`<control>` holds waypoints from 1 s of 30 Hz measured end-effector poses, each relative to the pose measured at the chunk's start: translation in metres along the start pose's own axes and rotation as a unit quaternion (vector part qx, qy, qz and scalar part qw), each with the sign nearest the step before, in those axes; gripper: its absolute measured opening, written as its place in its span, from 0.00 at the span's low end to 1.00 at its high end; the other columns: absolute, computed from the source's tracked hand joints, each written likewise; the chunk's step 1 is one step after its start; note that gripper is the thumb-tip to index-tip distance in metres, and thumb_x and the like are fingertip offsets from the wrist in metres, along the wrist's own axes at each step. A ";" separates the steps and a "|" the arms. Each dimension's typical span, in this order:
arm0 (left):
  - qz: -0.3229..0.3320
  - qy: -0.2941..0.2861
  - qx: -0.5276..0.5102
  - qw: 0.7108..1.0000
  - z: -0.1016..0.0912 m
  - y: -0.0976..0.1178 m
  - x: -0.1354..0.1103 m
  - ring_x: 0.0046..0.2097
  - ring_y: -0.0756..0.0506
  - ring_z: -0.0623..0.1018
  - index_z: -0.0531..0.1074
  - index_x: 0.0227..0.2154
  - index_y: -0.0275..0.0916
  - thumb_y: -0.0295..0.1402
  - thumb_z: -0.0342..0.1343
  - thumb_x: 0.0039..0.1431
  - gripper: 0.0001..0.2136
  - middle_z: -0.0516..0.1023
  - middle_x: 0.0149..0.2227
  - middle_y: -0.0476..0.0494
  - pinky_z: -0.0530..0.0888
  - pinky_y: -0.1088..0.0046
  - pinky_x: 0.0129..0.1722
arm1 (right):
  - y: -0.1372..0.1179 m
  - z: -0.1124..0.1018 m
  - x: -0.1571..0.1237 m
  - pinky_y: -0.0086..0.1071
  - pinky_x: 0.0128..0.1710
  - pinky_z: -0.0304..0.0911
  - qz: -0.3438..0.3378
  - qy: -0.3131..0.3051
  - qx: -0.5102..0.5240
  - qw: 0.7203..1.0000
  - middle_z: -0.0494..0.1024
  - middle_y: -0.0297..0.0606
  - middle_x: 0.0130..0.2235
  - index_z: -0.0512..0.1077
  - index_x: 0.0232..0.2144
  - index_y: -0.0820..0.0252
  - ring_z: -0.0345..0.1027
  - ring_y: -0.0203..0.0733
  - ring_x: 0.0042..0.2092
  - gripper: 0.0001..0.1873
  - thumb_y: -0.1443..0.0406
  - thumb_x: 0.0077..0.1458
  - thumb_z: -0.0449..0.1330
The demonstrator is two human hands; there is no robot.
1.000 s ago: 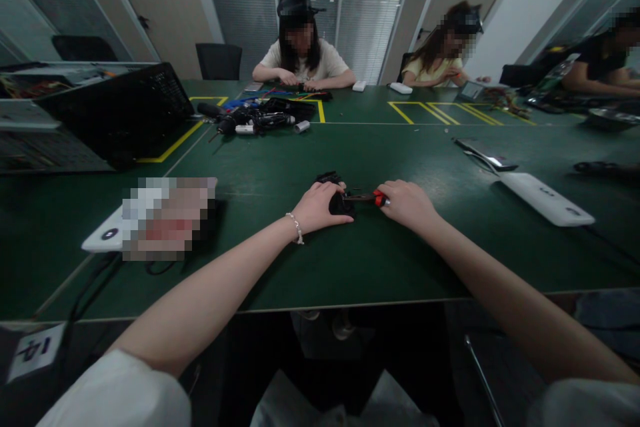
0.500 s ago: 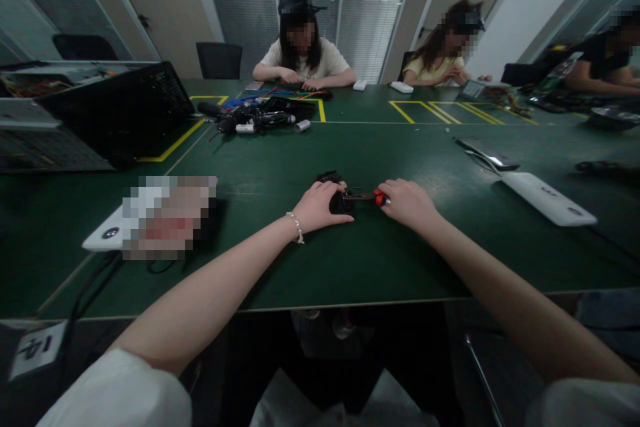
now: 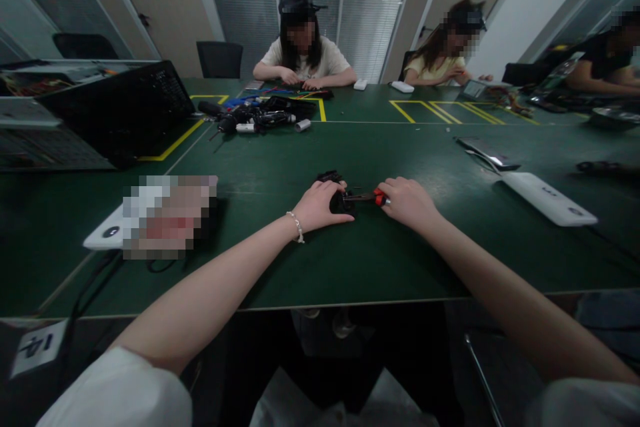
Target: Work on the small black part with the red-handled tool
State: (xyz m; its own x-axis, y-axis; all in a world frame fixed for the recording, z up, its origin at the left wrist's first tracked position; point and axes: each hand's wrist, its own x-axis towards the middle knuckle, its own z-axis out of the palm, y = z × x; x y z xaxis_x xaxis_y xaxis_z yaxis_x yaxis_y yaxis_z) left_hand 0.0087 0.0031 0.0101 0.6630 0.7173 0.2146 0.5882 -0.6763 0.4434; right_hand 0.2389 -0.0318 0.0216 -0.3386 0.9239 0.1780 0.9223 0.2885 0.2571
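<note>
My left hand (image 3: 319, 207) is closed around a small black part (image 3: 345, 205) on the green table, thumb on the near side and fingers over the far side. What exactly the part is I cannot make out, since the hand covers much of it. Red-handled pliers (image 3: 364, 197) are gripped in my right hand (image 3: 410, 202). Their metal jaws point left and reach to the black part; whether they bite on it is too small to tell. Just beyond my left fingers shows another dark piece (image 3: 329, 176), possibly joined to the part.
An open computer case (image 3: 120, 113) stands at the left. A power drill (image 3: 233, 120) lies among dark clutter beyond my hands. White power banks flank me, one at left (image 3: 103, 235), one at right (image 3: 550, 199) near a phone (image 3: 487, 152). Several people sit across the table.
</note>
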 end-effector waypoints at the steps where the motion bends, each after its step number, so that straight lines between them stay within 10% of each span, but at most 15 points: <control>1: 0.000 0.001 0.000 1.000 0.000 0.000 0.000 0.53 0.36 0.68 0.68 0.46 0.38 0.51 0.61 0.46 0.28 0.71 0.51 0.39 0.66 0.58 0.52 | 0.000 0.001 0.000 0.36 0.36 0.56 -0.005 -0.001 0.003 1.000 0.74 0.45 0.37 0.72 0.39 0.64 0.65 0.46 0.38 0.14 0.66 0.50 0.54; 30: 0.002 0.001 0.003 1.000 -0.001 0.001 0.000 0.53 0.36 0.68 0.68 0.45 0.36 0.50 0.61 0.47 0.27 0.70 0.52 0.39 0.67 0.59 0.51 | 0.004 0.003 -0.002 0.36 0.37 0.56 0.001 0.027 0.019 0.999 0.75 0.43 0.37 0.72 0.39 0.64 0.64 0.46 0.38 0.15 0.65 0.48 0.55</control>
State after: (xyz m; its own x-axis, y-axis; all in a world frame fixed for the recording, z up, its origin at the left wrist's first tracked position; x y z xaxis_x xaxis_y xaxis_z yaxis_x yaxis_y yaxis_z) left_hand 0.0091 0.0022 0.0116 0.6645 0.7148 0.2177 0.5884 -0.6802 0.4371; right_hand 0.2440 -0.0319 0.0192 -0.3449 0.9100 0.2300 0.9291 0.2963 0.2212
